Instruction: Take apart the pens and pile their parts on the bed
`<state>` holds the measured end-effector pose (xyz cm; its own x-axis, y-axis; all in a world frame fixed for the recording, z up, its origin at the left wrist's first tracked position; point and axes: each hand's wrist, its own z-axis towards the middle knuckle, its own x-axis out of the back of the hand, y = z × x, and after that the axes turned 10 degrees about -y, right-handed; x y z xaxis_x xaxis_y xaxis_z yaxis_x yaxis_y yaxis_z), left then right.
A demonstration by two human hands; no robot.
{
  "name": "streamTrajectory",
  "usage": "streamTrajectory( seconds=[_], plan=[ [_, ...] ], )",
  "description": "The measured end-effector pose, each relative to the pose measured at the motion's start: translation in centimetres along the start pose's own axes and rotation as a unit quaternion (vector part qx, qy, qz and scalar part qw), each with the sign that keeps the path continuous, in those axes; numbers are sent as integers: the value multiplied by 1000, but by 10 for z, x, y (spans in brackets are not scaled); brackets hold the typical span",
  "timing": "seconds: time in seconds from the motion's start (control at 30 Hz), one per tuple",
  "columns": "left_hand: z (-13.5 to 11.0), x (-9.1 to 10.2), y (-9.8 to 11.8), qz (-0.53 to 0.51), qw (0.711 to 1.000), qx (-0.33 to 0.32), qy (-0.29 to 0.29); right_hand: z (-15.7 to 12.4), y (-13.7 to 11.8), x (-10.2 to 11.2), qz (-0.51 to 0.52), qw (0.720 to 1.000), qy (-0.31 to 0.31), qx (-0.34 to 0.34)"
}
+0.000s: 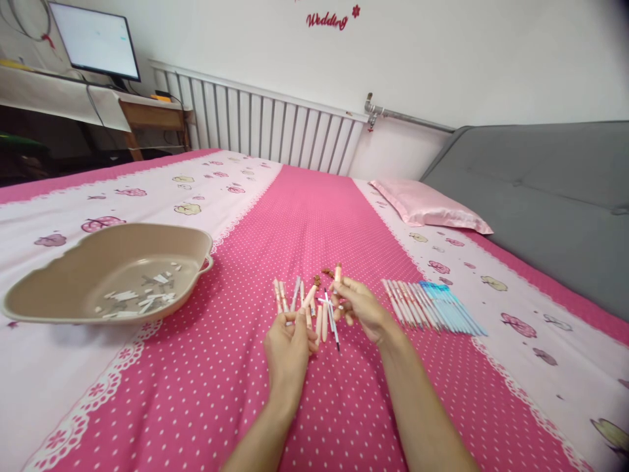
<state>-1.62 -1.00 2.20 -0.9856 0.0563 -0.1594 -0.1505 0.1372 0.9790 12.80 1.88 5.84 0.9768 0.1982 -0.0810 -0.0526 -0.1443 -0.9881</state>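
Between the thumb and fingers of my left hand (289, 342) is a pale pink pen part (309, 297), tilted up to the right. My right hand (360, 305) pinches a short peach pen part (337, 273), held upright; whether it is a cap or a barrel I cannot tell. Below and between the hands, loose pale pink pen barrels (321, 322) and a thin pen refill with a dark tip (335, 331) lie on the pink dotted bedsheet (314, 216). Small brown pieces (317, 280) rest just beyond them. Several pink and lilac pens (279, 296) lie past my left hand.
A row of pink pens (405, 305) and blue pens (455, 311) lies to the right. At the left stands a beige basin (63, 282) with white and grey scraps inside. Farther back are a pink pillow (427, 204), a grey headboard (540, 196), a radiator (265, 118) and a monitor (95, 39).
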Motion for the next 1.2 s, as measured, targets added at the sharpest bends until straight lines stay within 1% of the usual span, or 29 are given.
streamTrajectory(
  seconds=[0.07, 0.1, 0.13, 0.17, 0.2, 0.27, 0.3, 0.33, 0.4, 0.43, 0.47, 0.5, 0.57, 0.6, 0.67, 0.7, 0.73, 0.77, 0.8, 0.83, 0.93, 1.0, 1.07, 1.1, 1.13, 1.17, 1.2],
  plan=[
    [0, 0, 1, 3, 1000, 0, 4, -3, -4, -4, -7, 998, -61, -30],
    [0, 0, 1, 6, 1000, 0, 4, -4, -6, -4, -7, 996, -78, -38],
    [-1, 0, 2, 11, 1000, 1, 3, -5, -7, -2, -8, 996, -80, -41],
    [-1, 0, 2, 17, 1000, 2, 2, -5, -7, 0, -15, 997, -66, -44],
    [-1, 0, 2, 25, 1000, 3, 2, -4, -5, 3, -32, 998, -38, -48],
    [-2, -1, 2, 47, 999, 5, 2, -1, 2, 10, -103, 992, 23, -67],
    [-3, -1, 2, 64, 998, 5, 1, 1, 7, 13, -155, 983, 41, -84],
    [-4, -1, 2, 91, 996, 3, -2, 2, 12, 15, -211, 971, 45, -104],
    [-5, -2, 1, 175, 985, -6, -8, 4, 18, 17, -309, 941, 20, -137],
    [-5, -2, 1, 224, 974, -11, -9, 4, 19, 16, -343, 928, 8, -146],
    [-6, -2, 1, 270, 963, -16, -8, 4, 18, 16, -372, 916, 7, -147],
    [-6, -3, 1, 308, 951, -20, -5, 3, 16, 15, -402, 904, 22, -142],
    [-7, -3, 3, 350, 936, -20, 4, 0, 9, 17, -465, 870, 97, -129],
    [-7, -3, 4, 357, 934, -18, 8, -1, 7, 19, -495, 846, 146, -131],
    [-8, -3, 7, 354, 935, -14, 14, -3, 5, 27, -536, 797, 228, -160],
    [-8, -3, 7, 347, 938, -14, 16, -3, 6, 31, -545, 779, 250, -184],
    [-8, -3, 8, 336, 941, -17, 20, -3, 8, 35, -547, 767, 263, -207],
    [-8, -3, 8, 325, 945, -22, 24, -2, 12, 40, -545, 763, 268, -223],
    [-8, -3, 8, 315, 948, -28, 28, -1, 16, 44, -533, 769, 267, -229],
    [-8, -3, 7, 307, 951, -33, 31, 1, 19, 47, -514, 785, 263, -226],
    [-9, -3, 6, 293, 955, -49, 24, 5, 24, 50, -433, 847, 248, -183],
    [-10, -4, 7, 291, 954, -73, 4, 5, 21, 46, -359, 896, 218, -140],
    [-11, -5, 7, 281, 953, -108, -22, 4, 13, 37, -223, 959, 154, -84],
    [-12, -6, 8, 274, 953, -123, -32, 3, 9, 31, -138, 983, 110, -57],
    [-12, -6, 8, 268, 954, -132, -38, 2, 5, 25, -61, 995, 65, -36],
    [-12, -6, 8, 265, 954, -136, -38, 1, 2, 19, -1, 999, 27, -21],
    [-11, -6, 8, 264, 954, -136, -33, 0, -1, 14, 35, 999, 1, -14]
  ],
)
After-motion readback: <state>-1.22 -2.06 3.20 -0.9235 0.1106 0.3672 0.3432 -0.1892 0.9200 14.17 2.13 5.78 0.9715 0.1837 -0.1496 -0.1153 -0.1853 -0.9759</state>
